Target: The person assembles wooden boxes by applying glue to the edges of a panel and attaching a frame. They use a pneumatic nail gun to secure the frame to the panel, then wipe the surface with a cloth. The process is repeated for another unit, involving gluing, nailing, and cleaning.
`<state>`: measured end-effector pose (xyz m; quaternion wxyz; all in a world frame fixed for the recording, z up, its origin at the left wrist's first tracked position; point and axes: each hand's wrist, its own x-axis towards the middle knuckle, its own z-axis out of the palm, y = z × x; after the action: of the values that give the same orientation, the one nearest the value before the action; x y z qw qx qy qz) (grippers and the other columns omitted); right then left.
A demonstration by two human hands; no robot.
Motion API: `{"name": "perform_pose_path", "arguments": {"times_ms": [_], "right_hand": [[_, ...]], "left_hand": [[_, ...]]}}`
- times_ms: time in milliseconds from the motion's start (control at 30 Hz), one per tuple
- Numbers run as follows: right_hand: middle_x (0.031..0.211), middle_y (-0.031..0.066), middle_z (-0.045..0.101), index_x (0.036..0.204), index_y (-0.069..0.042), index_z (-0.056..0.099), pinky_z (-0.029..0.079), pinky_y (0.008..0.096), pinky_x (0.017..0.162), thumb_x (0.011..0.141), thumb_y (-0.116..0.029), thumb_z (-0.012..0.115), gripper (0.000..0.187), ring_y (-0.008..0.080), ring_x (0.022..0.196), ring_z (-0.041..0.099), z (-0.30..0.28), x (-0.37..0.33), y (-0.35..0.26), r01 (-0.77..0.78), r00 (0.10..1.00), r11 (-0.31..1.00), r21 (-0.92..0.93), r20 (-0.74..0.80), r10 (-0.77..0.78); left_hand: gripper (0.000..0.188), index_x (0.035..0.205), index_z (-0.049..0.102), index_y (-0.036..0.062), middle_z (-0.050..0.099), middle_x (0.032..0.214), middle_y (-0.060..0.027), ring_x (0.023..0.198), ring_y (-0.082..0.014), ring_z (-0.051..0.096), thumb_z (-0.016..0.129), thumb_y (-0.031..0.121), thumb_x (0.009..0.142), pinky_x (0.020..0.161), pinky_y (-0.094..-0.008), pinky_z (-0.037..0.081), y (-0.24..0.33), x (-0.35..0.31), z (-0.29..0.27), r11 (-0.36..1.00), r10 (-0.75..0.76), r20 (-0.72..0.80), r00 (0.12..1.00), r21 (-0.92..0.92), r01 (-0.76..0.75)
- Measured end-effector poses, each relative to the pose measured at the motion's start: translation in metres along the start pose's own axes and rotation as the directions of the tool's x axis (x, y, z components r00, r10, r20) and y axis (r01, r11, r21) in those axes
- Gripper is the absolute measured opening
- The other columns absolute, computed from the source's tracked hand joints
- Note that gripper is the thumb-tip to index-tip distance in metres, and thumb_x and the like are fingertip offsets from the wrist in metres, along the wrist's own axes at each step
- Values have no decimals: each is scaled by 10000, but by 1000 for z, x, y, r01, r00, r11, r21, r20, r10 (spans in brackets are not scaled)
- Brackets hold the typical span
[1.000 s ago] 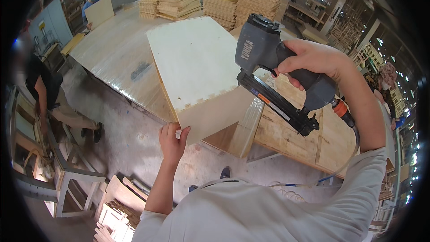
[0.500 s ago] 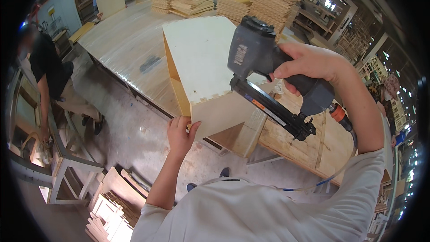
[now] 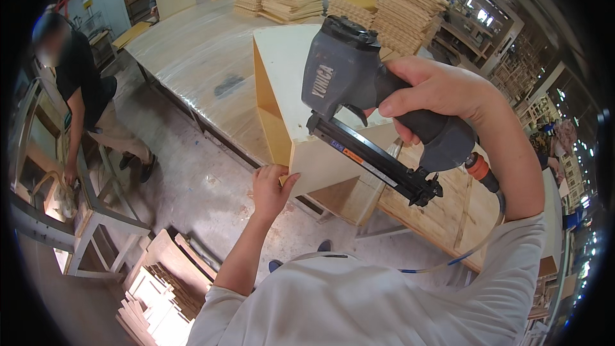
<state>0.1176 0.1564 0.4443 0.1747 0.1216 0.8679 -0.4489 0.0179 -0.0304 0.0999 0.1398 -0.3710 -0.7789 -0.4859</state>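
My right hand is closed round the handle of a dark grey pneumatic nail gun. An orange fitting joins its air hose at the handle's end. The gun's nose hangs over the near edge of a wooden box with a whitish top panel and yellow inner faces; whether the two touch, I cannot tell. My left hand pinches the box's near left corner low down, thumb on the pale front panel and fingers curled round the edge. Part of the box top is hidden behind the gun.
The box rests on a large table. Behind it stand stacks of yellow-edged boards. A wooden bench lies to the right. One person in black works at the left by a frame; others are across the table. Wood offcuts lie lower left.
The nail gun has shifted left along the box's near edge, closer to the corner that my left hand holds. My left hand keeps its grip. The whole view has turned slightly.
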Motion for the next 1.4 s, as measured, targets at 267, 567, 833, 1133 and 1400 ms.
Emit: {"name": "perform_pose_path", "arguments": {"times_ms": [267,567,833,1133,1400], "right_hand": [[703,88,627,995,-6,556,512,265,518,810,-260,664,333,128,583,619,3,11,-4,-47,997,992,-116,49,53],[829,90,609,1103,29,513,483,269,562,816,-203,651,394,129,612,601,-25,-41,43,80,985,985,-153,-138,-102],[793,50,539,1166,-28,473,478,292,464,820,-83,593,371,143,514,555,-34,-101,258,94,732,922,375,-654,191],[688,97,575,1027,11,532,455,331,429,769,-119,590,294,186,463,559,9,-63,467,-76,611,881,467,-676,412],[677,100,557,1046,11,459,473,312,413,824,-119,567,279,178,452,562,12,-48,503,-67,594,797,600,-618,515]], "left_hand": [[199,821,590,89,623,755,-33,753,-238,585,728,227,781,781,-377,385,0,-1,5,999,28,-33,999,21,-28],[422,1134,610,0,668,1001,-110,965,-182,598,719,269,828,818,-303,475,-37,-25,39,684,-309,407,859,-532,499],[260,1072,661,16,673,983,-35,935,-91,590,671,184,875,829,-261,471,-26,-23,61,578,-331,447,831,-600,553],[251,1024,653,-29,683,924,-59,861,-91,606,671,166,866,742,-272,500,110,6,47,692,-378,368,849,-497,524],[550,1328,411,2,568,1197,-159,1010,-193,583,652,154,857,834,-307,497,152,135,-4,660,-467,88,880,-628,413]]}}
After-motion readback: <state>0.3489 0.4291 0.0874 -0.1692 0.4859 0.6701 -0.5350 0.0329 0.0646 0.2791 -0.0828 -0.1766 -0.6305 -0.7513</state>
